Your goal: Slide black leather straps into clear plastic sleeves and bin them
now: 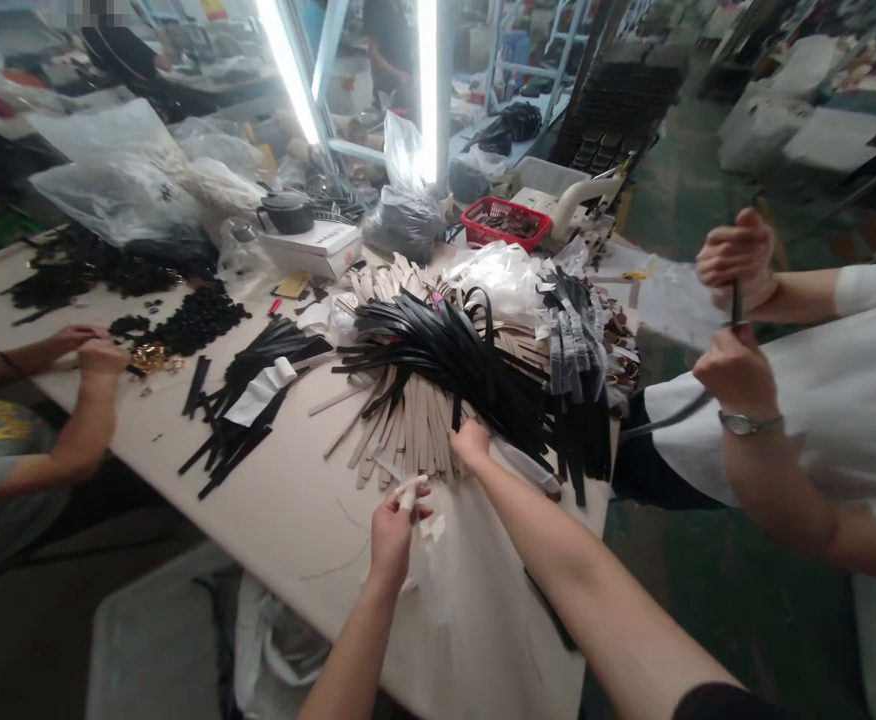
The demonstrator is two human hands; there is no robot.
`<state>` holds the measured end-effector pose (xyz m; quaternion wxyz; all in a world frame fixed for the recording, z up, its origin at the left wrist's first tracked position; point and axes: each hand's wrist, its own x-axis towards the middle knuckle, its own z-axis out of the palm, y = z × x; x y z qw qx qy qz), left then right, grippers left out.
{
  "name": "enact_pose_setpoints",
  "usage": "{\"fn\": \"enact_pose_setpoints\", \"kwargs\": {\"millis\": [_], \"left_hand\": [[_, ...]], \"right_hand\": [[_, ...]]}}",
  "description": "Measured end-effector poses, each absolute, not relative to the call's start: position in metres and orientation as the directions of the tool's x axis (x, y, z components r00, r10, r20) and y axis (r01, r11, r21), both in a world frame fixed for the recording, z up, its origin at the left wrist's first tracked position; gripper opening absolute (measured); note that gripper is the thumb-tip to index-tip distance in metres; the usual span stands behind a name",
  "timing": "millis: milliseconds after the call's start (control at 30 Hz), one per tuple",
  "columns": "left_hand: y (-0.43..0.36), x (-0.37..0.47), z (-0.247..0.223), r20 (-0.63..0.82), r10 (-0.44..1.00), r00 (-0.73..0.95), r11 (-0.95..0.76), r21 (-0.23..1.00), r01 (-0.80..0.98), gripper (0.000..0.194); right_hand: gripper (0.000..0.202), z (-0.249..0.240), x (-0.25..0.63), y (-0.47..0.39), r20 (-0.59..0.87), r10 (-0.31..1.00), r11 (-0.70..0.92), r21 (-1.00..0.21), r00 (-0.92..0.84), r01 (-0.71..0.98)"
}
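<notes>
My right hand (470,440) is closed on the end of a black strap (457,408) at the front of a heap of black straps (438,335). Under that heap lies a fanned bundle of beige straps (412,420). My left hand (393,530) hovers over the tabletop, just in front of the beige ends. Its fingers are half curled and apart, with no strap visible in them. A white wrap (412,490) covers one of its digits. Small white scraps (432,530) lie beside this hand.
Left, a person's hands (97,350) work near gold fittings (154,358) and black pieces (202,318). Another person's hands (738,270) hold a dark strip at right. Black strips (247,400), a red basket (505,222) and a white box (314,248) occupy the table (273,520).
</notes>
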<state>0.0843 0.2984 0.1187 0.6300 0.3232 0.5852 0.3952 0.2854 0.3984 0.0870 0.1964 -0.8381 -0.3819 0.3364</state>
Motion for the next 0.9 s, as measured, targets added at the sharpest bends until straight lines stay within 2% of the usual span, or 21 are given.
{"fn": "enact_pose_setpoints", "kwargs": {"millis": [167,267,367,433,467,567,700,767,833,900], "left_hand": [[0.285,0.077,0.153,-0.555,0.831,-0.011,0.545,0.820,-0.175,0.039],[0.278,0.076,0.179,-0.537,0.844,0.009,0.527,0.824,-0.209,0.038],[0.267,0.073,0.209,-0.522,0.851,0.055,0.521,0.827,-0.213,0.032],[0.257,0.068,0.230,-0.501,0.860,0.101,0.510,0.837,-0.198,0.030],[0.251,0.065,0.240,-0.481,0.867,0.126,0.497,0.846,-0.191,0.030],[0.235,0.052,0.271,-0.401,0.899,0.174,0.430,0.883,-0.185,0.027],[0.217,0.032,0.314,-0.281,0.936,0.211,0.314,0.939,-0.144,0.022],[0.209,0.023,0.337,-0.220,0.927,0.305,0.261,0.960,-0.101,0.022],[0.201,0.017,0.360,-0.140,0.910,0.390,0.175,0.983,-0.057,0.020],[0.194,0.014,0.381,-0.053,0.897,0.438,0.054,0.998,0.009,0.018]], "right_hand": [[0.024,0.105,0.281,0.392,-0.392,0.810,-0.581,-0.631,0.436,0.514],[0.038,0.149,0.282,0.359,-0.329,0.866,-0.485,-0.735,0.377,0.473],[0.040,0.216,0.289,0.307,-0.330,0.930,-0.357,-0.917,0.162,0.180],[0.038,0.268,0.294,0.267,-0.303,0.953,-0.301,-0.952,0.028,-0.046],[0.037,0.295,0.295,0.247,-0.273,0.962,-0.271,-0.958,0.014,-0.094],[0.029,0.373,0.295,0.191,-0.143,0.986,-0.142,-0.990,0.085,-0.013],[0.013,0.454,0.287,0.134,0.224,0.951,0.159,-0.945,0.212,0.286],[0.013,0.476,0.280,0.119,0.335,0.902,0.251,-0.921,0.273,0.299],[0.020,0.484,0.268,0.111,0.252,0.931,0.207,-0.960,0.265,0.187],[0.026,0.481,0.252,0.107,0.078,0.983,0.057,-0.990,0.163,0.133]]}}
